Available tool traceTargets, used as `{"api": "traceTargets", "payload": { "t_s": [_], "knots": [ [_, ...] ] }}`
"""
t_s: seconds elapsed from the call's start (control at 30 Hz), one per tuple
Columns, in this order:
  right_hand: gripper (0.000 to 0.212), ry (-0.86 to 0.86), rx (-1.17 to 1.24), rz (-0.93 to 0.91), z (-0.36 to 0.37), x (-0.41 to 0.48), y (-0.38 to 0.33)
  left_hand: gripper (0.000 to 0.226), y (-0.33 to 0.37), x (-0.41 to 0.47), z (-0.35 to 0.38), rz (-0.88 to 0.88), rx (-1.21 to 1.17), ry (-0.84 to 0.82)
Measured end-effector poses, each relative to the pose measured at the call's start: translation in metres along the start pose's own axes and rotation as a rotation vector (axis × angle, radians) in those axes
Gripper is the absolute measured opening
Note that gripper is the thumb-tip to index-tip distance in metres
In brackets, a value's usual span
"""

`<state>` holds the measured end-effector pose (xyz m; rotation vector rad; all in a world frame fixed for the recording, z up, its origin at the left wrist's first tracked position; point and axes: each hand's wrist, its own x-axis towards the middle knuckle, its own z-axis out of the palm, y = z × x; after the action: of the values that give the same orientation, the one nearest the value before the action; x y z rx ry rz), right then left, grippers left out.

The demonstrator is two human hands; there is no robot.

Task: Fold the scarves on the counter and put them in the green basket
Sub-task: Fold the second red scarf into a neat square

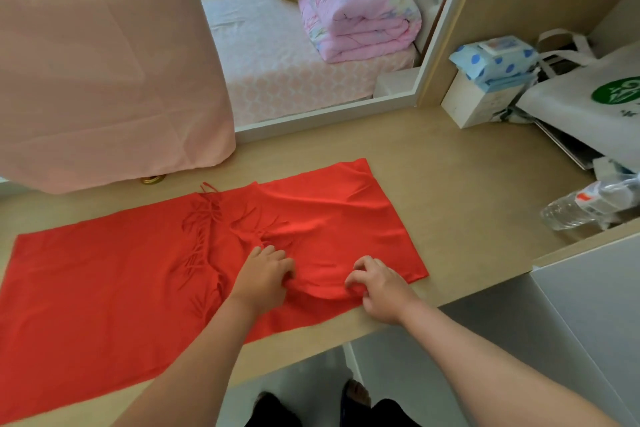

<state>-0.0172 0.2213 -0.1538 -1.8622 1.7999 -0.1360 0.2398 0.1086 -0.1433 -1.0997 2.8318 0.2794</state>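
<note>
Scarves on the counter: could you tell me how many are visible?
1: a red scarf lies spread on the counter, with the left hand and right hand gripping its right half. Others may be off-frame.

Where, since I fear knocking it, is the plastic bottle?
In the head view, the plastic bottle lies on its side at the counter's far right, just beside the white bag.

Red scarf (104, 288) on counter (450, 184), left hand (261, 279), right hand (379, 288) gripping it
</note>
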Motion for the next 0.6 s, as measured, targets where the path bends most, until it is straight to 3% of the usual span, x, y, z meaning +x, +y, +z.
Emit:
{"api": "traceTargets", "payload": {
  "t_s": [0.13, 0.23, 0.4, 0.6],
  "knots": [
    [0.031, 0.065, -0.006, 0.063, -0.006, 0.0, 0.015, 0.022, 0.009, -0.044, 0.004, -0.031, 0.063, 0.088],
    [0.032, 0.014, -0.126, 0.087, -0.008, 0.0, 0.026, 0.017, 0.018, -0.063, 0.015, -0.031, 0.128, 0.045],
    [0.057, -0.082, -0.342, 0.087, -0.012, 0.0, 0.033, 0.036, 0.037, -0.08, 0.024, -0.386, 0.159, 0.005],
    [0.057, -0.026, -0.429, 0.079, -0.016, 0.001, 0.037, 0.044, 0.035, -0.073, 0.013, -0.653, 0.06, 0.069]
  ]
}}
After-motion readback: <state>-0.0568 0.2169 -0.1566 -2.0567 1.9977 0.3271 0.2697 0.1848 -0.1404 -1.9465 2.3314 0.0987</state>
